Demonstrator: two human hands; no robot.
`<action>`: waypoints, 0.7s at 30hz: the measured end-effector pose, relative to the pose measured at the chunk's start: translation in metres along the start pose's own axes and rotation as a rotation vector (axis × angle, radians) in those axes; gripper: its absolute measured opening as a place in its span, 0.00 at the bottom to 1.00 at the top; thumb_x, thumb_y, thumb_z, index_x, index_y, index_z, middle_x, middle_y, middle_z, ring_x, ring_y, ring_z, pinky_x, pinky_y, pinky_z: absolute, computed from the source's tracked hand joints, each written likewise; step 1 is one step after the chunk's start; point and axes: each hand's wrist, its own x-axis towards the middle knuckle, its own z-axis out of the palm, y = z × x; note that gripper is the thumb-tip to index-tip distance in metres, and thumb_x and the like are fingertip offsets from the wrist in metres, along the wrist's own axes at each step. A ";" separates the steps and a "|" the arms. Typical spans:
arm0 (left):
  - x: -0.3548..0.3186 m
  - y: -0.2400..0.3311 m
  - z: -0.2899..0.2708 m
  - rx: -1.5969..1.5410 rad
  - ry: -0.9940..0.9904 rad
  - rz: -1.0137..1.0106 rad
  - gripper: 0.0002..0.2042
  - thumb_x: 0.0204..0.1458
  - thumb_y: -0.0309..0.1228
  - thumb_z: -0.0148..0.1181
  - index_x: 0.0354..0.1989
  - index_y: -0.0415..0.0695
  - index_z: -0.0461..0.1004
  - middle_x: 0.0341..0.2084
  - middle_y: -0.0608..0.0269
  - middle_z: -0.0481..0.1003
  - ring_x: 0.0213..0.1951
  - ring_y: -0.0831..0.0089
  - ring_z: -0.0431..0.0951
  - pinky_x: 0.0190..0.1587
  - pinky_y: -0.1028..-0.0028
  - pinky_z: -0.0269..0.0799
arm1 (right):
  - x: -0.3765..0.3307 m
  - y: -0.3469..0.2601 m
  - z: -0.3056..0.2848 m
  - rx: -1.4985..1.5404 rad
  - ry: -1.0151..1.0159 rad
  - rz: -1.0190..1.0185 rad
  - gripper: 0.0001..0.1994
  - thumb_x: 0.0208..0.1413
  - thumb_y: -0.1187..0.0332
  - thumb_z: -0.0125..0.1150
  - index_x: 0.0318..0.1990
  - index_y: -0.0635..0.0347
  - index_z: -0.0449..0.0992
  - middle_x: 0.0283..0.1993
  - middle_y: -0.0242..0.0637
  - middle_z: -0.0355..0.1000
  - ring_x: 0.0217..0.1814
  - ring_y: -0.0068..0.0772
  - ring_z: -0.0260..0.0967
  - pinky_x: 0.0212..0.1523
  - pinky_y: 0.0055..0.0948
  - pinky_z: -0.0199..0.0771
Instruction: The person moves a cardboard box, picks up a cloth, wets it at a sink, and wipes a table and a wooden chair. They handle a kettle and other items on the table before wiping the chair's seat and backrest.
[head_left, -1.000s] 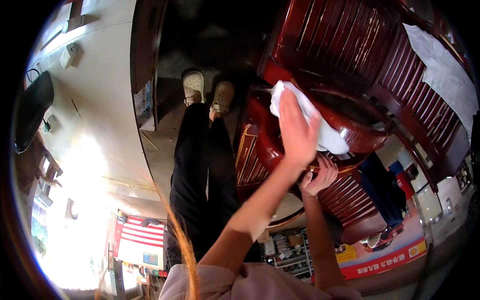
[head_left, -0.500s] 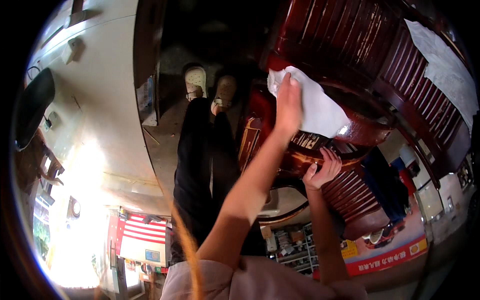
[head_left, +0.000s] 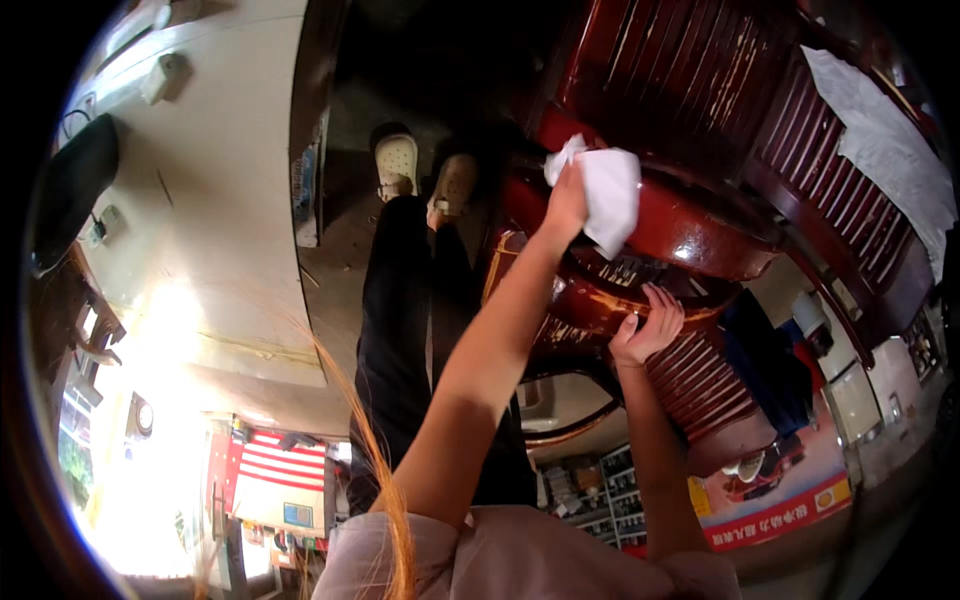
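Observation:
My left hand is closed on a white cloth, part of it bunched above the fingers and the rest hanging to the right. The cloth lies against a glossy dark red curved wooden furniture part. Whether it presses on the wood all over, I cannot tell. Lower right, my right hand rests against a worn curved wooden rail, thumb apart and fingers stretched out. Nothing shows in that hand.
A slatted red wooden backrest rises behind the cloth. At the far right, a crumpled white sheet lies over more slats. My shoes stand on the dark floor beside the furniture. A pale panel fills the left.
The cloth was spread wide over the curved wood under my flat left hand; now it is gathered into a smaller shape, its right edge drawn leftward. My right hand has barely moved.

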 end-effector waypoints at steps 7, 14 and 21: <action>-0.105 0.019 -0.023 -0.163 0.373 0.086 0.18 0.62 0.33 0.43 0.53 0.33 0.70 0.45 0.57 0.75 0.48 0.70 0.73 0.51 0.73 0.67 | 0.014 -0.010 -0.014 0.058 -0.046 -0.009 0.19 0.60 0.56 0.47 0.49 0.63 0.71 0.50 0.44 0.69 0.55 0.47 0.63 0.59 0.46 0.57; -0.210 0.093 -0.020 0.461 -0.062 0.304 0.23 0.53 0.28 0.49 0.59 0.34 0.64 0.56 0.43 0.67 0.60 0.50 0.65 0.62 0.64 0.58 | 0.006 -0.107 -0.044 1.127 -0.099 0.817 0.20 0.64 0.63 0.47 0.59 0.64 0.63 0.62 0.42 0.63 0.64 0.38 0.59 0.65 0.37 0.55; -0.240 0.142 0.011 1.229 -0.306 0.569 0.28 0.51 0.37 0.58 0.59 0.36 0.64 0.66 0.38 0.49 0.67 0.38 0.47 0.68 0.52 0.45 | 0.035 -0.128 -0.065 1.999 0.207 1.323 0.18 0.68 0.63 0.41 0.59 0.62 0.65 0.56 0.39 0.69 0.56 0.35 0.68 0.55 0.32 0.70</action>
